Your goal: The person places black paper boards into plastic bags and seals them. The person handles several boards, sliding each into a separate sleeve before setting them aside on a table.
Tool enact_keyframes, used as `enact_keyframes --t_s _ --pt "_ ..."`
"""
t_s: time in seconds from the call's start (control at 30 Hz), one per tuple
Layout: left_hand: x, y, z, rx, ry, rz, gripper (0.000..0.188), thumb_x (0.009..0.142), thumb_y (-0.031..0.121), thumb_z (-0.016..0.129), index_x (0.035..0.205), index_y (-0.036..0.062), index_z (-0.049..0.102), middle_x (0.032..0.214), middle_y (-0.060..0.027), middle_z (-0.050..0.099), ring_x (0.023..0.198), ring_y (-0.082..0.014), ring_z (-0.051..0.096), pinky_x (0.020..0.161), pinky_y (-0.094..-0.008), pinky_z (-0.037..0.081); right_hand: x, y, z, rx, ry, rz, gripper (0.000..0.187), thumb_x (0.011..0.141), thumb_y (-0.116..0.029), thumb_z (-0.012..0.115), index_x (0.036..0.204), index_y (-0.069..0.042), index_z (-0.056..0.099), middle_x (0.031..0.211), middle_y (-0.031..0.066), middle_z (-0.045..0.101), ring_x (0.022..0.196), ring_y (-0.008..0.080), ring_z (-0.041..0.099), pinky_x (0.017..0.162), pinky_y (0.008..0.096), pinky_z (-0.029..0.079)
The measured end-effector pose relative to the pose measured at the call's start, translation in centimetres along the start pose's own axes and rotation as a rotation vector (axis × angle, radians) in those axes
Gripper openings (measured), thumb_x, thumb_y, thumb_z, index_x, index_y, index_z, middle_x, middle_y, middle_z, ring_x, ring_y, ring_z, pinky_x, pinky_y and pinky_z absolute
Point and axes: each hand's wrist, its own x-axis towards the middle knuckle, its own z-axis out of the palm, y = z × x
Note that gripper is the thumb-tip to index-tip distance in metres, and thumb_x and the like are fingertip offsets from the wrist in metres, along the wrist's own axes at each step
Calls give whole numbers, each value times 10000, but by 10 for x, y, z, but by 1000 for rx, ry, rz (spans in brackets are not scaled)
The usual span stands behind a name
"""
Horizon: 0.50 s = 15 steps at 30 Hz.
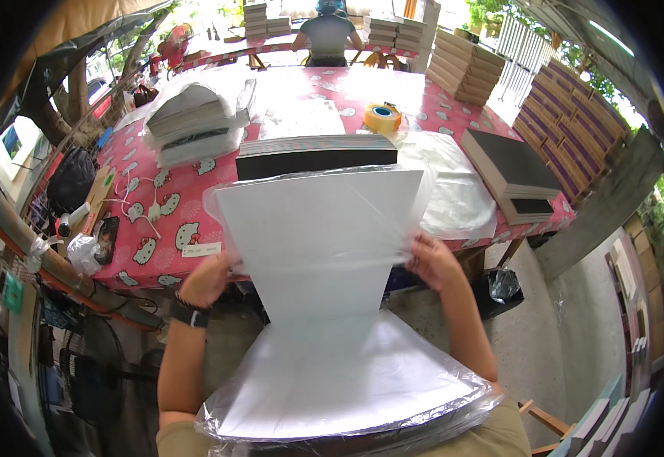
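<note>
Before me, a large white sheet (316, 221) stands tilted up inside a clear plastic bag, its top against the table's front part. My left hand (208, 280), with a dark watch on its wrist, is closed on the bag's left edge. On the opposite edge my right hand (432, 263) pinches the plastic; its fingers are slightly blurred. Below, on my lap, lies a plastic-wrapped white stack (355, 381). Just beyond the raised sheet sits a stack of sheets with a black front (316, 158). Clear plastic bags (450, 186) lie flat to its right.
The table has a pink patterned cover (183, 228). A plastic-wrapped pile (195, 122), a tape roll (383, 117) and a dark-topped stack (511, 167) stand on it. Cartons (568, 126) rise at right; a black bin (499, 293) is below. Another person (327, 34) sits at the far end.
</note>
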Motion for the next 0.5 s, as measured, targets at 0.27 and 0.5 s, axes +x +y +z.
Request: enact_keyframes --t_s 0.27,0.5 --pt "-37 -222 -36 -1 365 -51 222 837 278 537 832 56 549 681 22 508 592 -40 423 531 -206 348 -45 131 -77 48 81 228 127 806 -103 566 912 -39 541 744 -3 560 642 77 532 564 213 436" --pt "-27 -223 -2 33 539 10 249 828 288 560 809 40 548 673 1 505 614 -61 433 555 -219 359 -61 111 -43 26 22 124 185 782 -207 605 852 -36 605 739 12 536 677 85 500 645 239 408"
